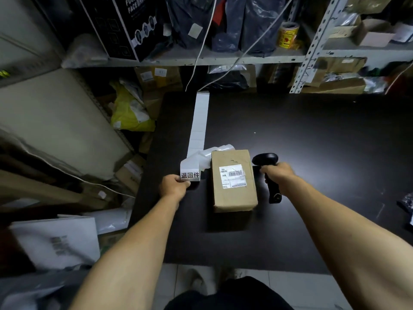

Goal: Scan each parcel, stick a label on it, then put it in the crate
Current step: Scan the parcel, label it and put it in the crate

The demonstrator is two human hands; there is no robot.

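A small brown cardboard parcel with a white barcode sticker on top lies on the black table. My right hand grips a black handheld scanner just right of the parcel, its head at the parcel's far right corner. My left hand pinches the end of a white label strip, where a label with black printed characters shows, just left of the parcel. The strip runs away across the table to its far edge.
Metal shelves behind the table hold bagged and boxed parcels and a yellow tape roll. Boxes, a yellow bag and white mailers pile up on the floor at left. A dark packet lies at the table's right edge.
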